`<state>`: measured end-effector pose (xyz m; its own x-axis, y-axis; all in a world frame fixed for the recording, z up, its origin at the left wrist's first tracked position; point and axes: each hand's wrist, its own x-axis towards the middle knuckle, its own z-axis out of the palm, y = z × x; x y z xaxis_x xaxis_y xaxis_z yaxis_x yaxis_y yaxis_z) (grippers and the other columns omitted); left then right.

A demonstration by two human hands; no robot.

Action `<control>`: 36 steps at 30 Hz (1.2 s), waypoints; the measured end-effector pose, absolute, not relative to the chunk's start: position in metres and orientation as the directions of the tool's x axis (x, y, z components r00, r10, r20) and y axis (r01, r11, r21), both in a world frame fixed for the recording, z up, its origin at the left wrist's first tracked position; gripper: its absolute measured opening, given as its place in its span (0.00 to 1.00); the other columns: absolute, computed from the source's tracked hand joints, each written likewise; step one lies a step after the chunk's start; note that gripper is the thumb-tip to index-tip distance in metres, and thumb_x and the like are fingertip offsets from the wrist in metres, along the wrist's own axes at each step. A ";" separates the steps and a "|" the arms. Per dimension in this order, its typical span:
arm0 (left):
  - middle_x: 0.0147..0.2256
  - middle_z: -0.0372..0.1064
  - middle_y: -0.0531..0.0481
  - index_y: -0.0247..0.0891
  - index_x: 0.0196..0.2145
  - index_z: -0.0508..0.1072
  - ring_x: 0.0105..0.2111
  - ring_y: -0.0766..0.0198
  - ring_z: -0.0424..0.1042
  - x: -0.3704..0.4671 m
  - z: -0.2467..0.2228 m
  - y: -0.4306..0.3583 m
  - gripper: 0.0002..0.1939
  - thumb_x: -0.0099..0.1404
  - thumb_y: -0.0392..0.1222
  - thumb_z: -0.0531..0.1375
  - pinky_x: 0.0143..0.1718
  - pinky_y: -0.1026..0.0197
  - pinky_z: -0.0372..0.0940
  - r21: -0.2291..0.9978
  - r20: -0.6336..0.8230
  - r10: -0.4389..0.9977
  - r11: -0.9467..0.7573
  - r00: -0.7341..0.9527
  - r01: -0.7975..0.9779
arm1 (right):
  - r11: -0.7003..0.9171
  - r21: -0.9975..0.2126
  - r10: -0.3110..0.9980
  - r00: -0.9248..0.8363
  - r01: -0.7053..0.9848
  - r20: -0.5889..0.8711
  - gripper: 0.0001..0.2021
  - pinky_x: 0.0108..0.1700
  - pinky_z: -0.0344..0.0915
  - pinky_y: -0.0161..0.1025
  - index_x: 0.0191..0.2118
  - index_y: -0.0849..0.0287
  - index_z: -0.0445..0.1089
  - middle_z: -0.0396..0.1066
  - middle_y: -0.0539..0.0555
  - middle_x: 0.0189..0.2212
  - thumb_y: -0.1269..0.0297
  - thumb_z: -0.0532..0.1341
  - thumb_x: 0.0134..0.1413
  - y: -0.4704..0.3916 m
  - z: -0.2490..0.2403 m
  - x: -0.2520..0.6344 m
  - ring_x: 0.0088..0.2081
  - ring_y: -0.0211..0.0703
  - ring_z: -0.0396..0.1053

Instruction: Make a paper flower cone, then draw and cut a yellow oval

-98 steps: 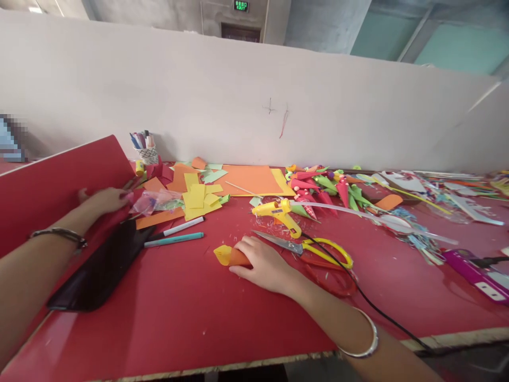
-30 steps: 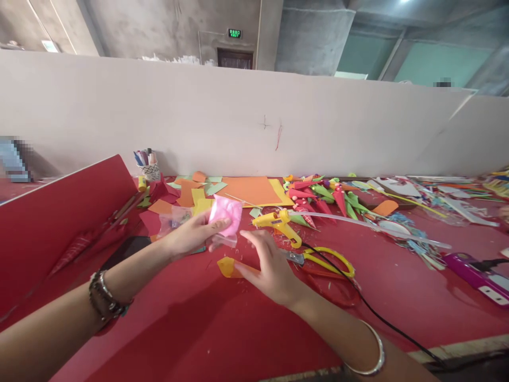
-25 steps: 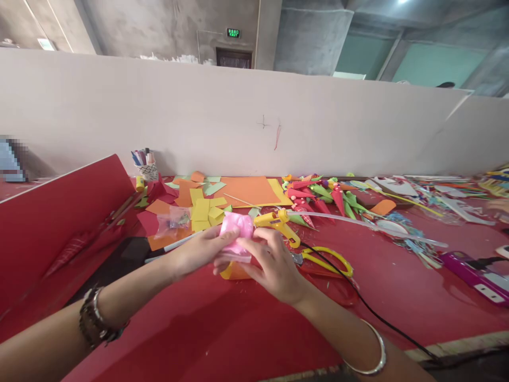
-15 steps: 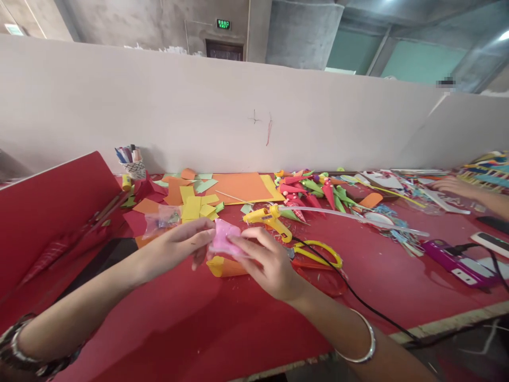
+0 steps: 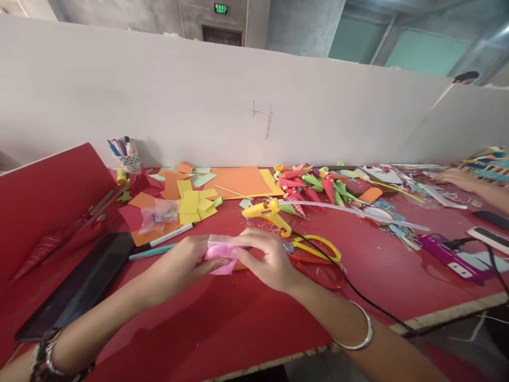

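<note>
Since half a second ago, both hands have turned the pink packet, so its clear strip now lies along the far edge.

Behind everything stands a smooth, pale partition. Below it spreads the red surface, slightly glossy, with a rough, frayed front edge. A flat red board rises at the left, and a shiny black slab lies near it. Flat orange sheets lie at the back beside a heap of pointed red and green paper cones. Nearer, scissors show looped yellow and red handles, just beside a hard yellow glue gun.

Over the middle of the surface, the left hand has its fingers closed on the packet, thumb flat across the pink. The right hand pinches the other side, thumb and forefinger nearly together. Whether the packet touches the surface is hidden.

The packet is probably very light and soft, its contents giving under pressure, and the thin film may be slick and easily creased. The clear strip and side edges look the best places to hold. Smallest are the matt yellow paper slips, cut straight-edged and overlapping.
</note>
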<state>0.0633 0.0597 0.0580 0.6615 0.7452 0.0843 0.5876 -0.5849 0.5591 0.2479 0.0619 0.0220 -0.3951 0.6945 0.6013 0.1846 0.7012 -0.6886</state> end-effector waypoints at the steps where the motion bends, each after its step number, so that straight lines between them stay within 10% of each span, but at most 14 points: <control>1: 0.24 0.62 0.55 0.37 0.25 0.64 0.22 0.71 0.57 0.061 0.058 0.060 0.14 0.64 0.45 0.48 0.23 0.68 0.53 0.561 0.070 0.735 -0.588 0.675 0.582 | 0.687 -0.704 0.705 -0.397 0.176 0.588 0.08 0.33 0.62 0.33 0.35 0.60 0.70 0.68 0.51 0.27 0.67 0.54 0.55 0.062 0.023 0.248 0.29 0.34 0.64; 9: 0.20 0.57 0.57 0.36 0.24 0.66 0.19 0.72 0.53 0.042 0.056 0.066 0.14 0.58 0.50 0.54 0.18 0.68 0.47 0.607 -0.203 0.764 -0.392 0.612 0.691 | 0.411 -0.908 0.783 -0.542 0.084 0.304 0.08 0.29 0.62 0.31 0.28 0.61 0.66 0.65 0.47 0.21 0.66 0.54 0.55 0.064 0.026 0.251 0.24 0.32 0.64; 18: 0.20 0.60 0.55 0.38 0.26 0.65 0.19 0.70 0.56 0.050 0.069 0.054 0.15 0.63 0.49 0.48 0.20 0.67 0.49 0.480 -0.040 0.836 -0.464 0.547 0.744 | 0.254 -0.967 0.781 -0.596 0.031 0.186 0.07 0.26 0.62 0.29 0.26 0.62 0.62 0.64 0.46 0.21 0.67 0.55 0.54 0.060 0.023 0.247 0.21 0.28 0.64; 25: 0.29 0.67 0.54 0.40 0.36 0.63 0.27 0.68 0.65 0.047 0.066 0.057 0.06 0.61 0.42 0.52 0.27 0.69 0.57 0.666 -0.095 0.746 -0.444 0.659 0.599 | 0.042 -0.999 0.505 -0.862 -0.026 0.044 0.06 0.24 0.62 0.26 0.29 0.63 0.62 0.63 0.47 0.22 0.67 0.54 0.55 0.057 0.021 0.248 0.21 0.27 0.62; 32: 0.30 0.69 0.53 0.41 0.42 0.61 0.28 0.67 0.67 0.041 0.059 0.056 0.11 0.62 0.44 0.52 0.28 0.67 0.59 0.651 -0.099 0.736 -0.461 0.670 0.603 | 0.023 -1.000 0.577 -0.816 -0.017 0.027 0.08 0.23 0.61 0.27 0.26 0.63 0.63 0.63 0.47 0.20 0.66 0.55 0.54 0.053 0.022 0.244 0.20 0.27 0.63; 36: 0.38 0.67 0.48 0.40 0.38 0.63 0.38 0.60 0.66 0.046 0.056 0.044 0.13 0.58 0.48 0.56 0.38 0.59 0.60 0.480 0.201 0.808 -0.575 0.554 0.663 | 0.193 -0.981 0.608 -0.785 -0.001 0.121 0.09 0.26 0.59 0.28 0.23 0.62 0.63 0.64 0.47 0.21 0.67 0.56 0.53 0.051 0.023 0.243 0.22 0.28 0.61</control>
